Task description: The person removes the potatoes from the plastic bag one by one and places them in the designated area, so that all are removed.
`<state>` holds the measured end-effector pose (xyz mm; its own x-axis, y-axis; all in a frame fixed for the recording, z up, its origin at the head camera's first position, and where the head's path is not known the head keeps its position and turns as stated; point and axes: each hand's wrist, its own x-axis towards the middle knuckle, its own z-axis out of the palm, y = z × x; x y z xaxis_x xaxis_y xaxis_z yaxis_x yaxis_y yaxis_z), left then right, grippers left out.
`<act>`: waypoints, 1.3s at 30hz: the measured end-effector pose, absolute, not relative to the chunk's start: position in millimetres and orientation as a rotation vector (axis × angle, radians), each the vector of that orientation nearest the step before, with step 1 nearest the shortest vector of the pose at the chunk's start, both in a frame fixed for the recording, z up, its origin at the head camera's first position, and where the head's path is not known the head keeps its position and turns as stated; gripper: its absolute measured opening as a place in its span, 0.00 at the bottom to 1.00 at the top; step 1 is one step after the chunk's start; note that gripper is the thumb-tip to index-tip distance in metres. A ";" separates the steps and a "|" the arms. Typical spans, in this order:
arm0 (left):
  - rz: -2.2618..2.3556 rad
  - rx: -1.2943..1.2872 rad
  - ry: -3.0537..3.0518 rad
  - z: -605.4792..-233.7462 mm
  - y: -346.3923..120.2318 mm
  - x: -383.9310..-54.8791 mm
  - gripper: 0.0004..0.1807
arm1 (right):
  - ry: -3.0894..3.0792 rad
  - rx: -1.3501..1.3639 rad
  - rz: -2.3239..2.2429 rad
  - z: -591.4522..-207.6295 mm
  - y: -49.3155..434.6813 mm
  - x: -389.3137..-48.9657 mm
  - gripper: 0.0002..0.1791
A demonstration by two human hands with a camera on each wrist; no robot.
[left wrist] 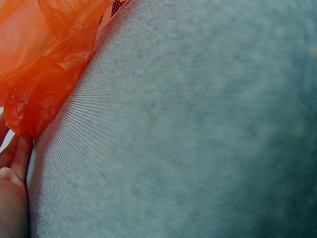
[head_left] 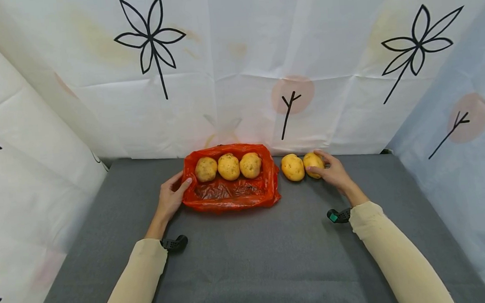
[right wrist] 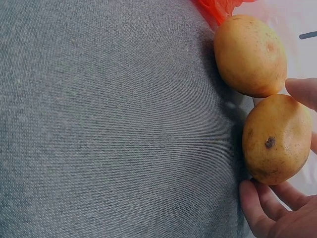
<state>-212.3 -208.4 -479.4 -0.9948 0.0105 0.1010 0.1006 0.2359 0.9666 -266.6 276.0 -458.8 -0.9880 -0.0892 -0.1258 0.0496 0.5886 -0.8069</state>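
A red plastic bag, spread like a lined tray, holds three potatoes in a row along its far side; the middle potato is one of them. My left hand grips the bag's left edge, its thumb lying over the rim. In the left wrist view, crumpled orange-red plastic meets the fingers at the left border. To the right of the bag, my right hand holds a potato with a dark spot between thumb and fingers. Another potato touches it on the bag side.
Grey cloth covers the table. Close behind the bag and potatoes hangs a white curtain with black plant drawings, and similar curtains flank both sides. Black cameras are worn at the wrists.
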 end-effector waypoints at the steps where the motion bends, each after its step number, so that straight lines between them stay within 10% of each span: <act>1: -1.892 -0.107 -2.413 -479.6 -208.6 -212.4 0.28 | 2.660 -0.034 -1.359 -458.8 276.2 -266.4 0.43; 39: -1.879 -0.109 -2.390 -515.4 -218.6 -230.0 0.29 | 2.812 -0.323 -1.430 -399.0 252.8 -237.1 0.42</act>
